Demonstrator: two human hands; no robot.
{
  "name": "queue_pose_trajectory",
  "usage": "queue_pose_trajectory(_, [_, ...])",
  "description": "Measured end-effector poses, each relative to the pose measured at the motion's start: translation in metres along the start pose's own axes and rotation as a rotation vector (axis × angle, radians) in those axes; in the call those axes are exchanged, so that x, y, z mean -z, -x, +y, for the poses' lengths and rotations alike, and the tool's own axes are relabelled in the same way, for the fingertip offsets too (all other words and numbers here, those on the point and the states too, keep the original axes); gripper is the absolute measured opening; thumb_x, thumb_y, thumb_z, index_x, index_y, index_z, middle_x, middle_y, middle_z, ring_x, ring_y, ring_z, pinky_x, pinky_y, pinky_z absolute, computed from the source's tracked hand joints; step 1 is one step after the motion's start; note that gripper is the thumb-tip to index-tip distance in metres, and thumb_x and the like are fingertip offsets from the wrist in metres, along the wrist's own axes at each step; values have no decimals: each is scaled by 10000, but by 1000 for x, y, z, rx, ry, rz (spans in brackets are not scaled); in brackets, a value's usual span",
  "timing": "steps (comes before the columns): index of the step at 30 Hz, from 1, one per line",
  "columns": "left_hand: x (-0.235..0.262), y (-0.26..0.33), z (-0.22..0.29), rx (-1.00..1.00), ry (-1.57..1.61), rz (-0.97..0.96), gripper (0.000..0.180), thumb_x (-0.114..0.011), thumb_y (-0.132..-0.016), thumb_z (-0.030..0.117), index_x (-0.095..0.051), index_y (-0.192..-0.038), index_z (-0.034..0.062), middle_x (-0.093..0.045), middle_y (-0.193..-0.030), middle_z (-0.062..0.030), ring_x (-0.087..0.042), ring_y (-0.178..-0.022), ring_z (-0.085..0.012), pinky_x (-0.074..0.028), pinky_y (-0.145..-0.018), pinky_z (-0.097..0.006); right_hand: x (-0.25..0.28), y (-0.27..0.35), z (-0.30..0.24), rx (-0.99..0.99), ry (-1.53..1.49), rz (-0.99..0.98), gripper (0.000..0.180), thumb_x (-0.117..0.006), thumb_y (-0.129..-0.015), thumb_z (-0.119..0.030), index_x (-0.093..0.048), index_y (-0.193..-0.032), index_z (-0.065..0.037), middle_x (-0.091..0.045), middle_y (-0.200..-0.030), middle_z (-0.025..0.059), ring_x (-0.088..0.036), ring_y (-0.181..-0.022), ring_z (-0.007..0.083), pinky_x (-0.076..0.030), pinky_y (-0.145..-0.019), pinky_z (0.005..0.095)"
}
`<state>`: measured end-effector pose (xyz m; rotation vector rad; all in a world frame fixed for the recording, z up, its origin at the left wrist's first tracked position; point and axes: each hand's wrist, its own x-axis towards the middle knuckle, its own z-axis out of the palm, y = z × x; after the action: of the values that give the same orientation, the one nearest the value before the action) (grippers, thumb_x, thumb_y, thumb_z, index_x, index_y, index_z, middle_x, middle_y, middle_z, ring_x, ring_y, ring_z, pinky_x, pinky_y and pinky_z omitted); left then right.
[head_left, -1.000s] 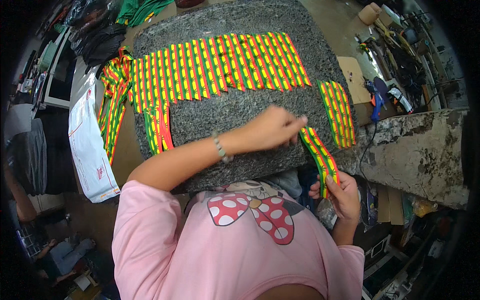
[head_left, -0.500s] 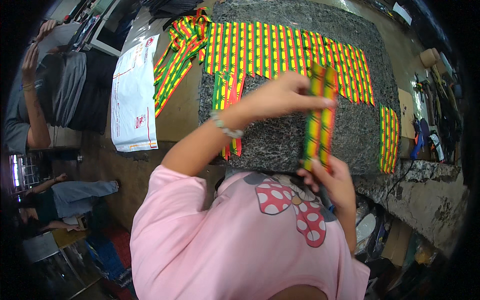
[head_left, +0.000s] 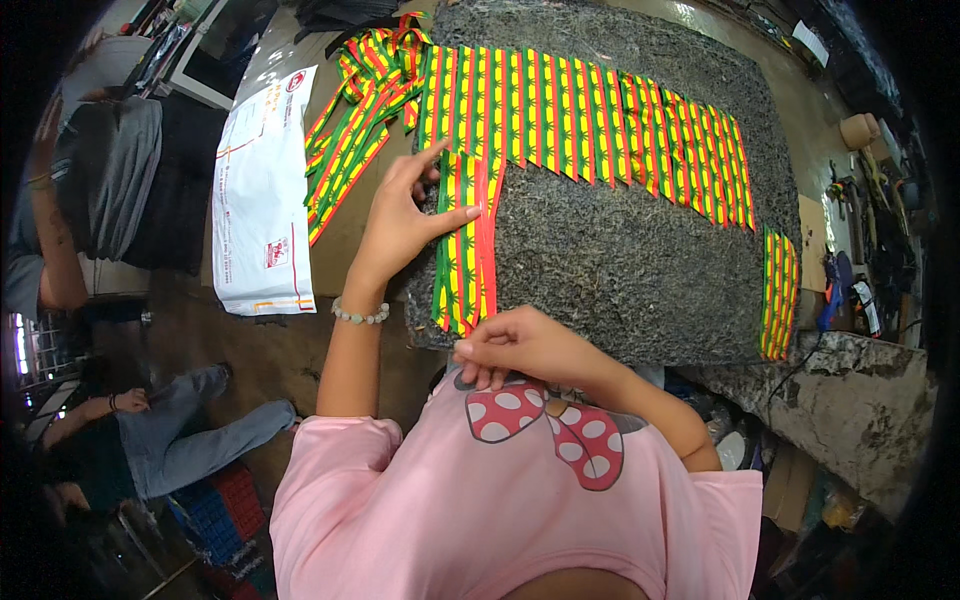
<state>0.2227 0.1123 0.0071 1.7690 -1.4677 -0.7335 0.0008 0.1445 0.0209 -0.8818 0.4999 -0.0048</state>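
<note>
Green, yellow and red patterned ribbon strips (head_left: 462,240) lie in a narrow stack along the left side of a dark, rough-surfaced slab (head_left: 620,270). My left hand (head_left: 400,215) is at the upper part of this stack, fingers apart, with the thumb stretched across the strips. At the stack's near end, the fingers of my right hand (head_left: 515,345) are closed together on the strip tips; how many they grip is hidden. Beyond my hands, a long row of matching ribbon strips (head_left: 560,110) lies side by side across the slab, its near ends cut at a slant.
Loose ribbon (head_left: 375,85) is heaped at the far left, beside a white plastic mailing bag (head_left: 262,200). A short ribbon group (head_left: 777,295) lies at the slab's right edge. Two other people are at the left, one (head_left: 190,420) seated. A rough ledge (head_left: 850,400) is at the right.
Both hands have moved left from the slab's middle to the narrow stack. The ribbon piece they held upright between them is no longer there.
</note>
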Motion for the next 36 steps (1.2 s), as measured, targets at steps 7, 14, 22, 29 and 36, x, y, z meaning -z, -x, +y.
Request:
queue_pose_trajectory(7, [2, 4, 27, -137, -143, 212, 805, -829, -723, 271, -450, -1417, 126, -414, -1291, -155, -434, -1210, -271, -425, -942, -360, 38, 86, -4, 109, 141, 330, 240, -619, -954, -232, -680, -972, -1, -693, -849, 43, -640, -708, 78, -535, -631, 235])
queue_pose_trajectory(14, [-27, -11, 124, -520, -29, -177, 258, -690, -849, 108, -675, -1101, 58, -644, -1046, -83, -608, -984, -194, -461, -771, -294, 97, 214, 50, 428, 639, 1769, 189, -669, -901, -143, -693, -1021, 0, -671, -840, 28, -557, -701, 65, -460, -635, 228])
queue_pose_trajectory(22, [-215, -12, 208, -1126, 204, -693, 167, -656, -848, 167, -655, -945, 31, -625, -896, -142, -613, -892, -331, -505, -779, -429, 96, 270, 101, 340, 564, 2009, 166, -647, -900, -94, -682, -1015, 20, -649, -990, 94, -622, -888, 153, -510, -731, 266])
queue_pose_trajectory(29, [-315, 20, 222, -1149, 39, -801, 232, -724, -787, 201, -663, -927, 26, -606, -930, -148, -595, -938, -331, -505, -814, -418, 104, 274, 100, 305, 897, 1861, 197, -657, -857, -42, -684, -1040, 24, -614, -990, 151, -631, -840, 253, -491, -768, 339])
queue_pose_trajectory(36, [-329, 16, 212, -1282, -4, -775, 236, -689, -801, 202, -644, -955, 28, -601, -903, -140, -593, -910, -325, -511, -792, -415, 120, 302, 97, 289, 1299, 1600, 161, -663, -837, -68, -673, -982, 2, -604, -948, 130, -599, -889, 294, -491, -775, 382])
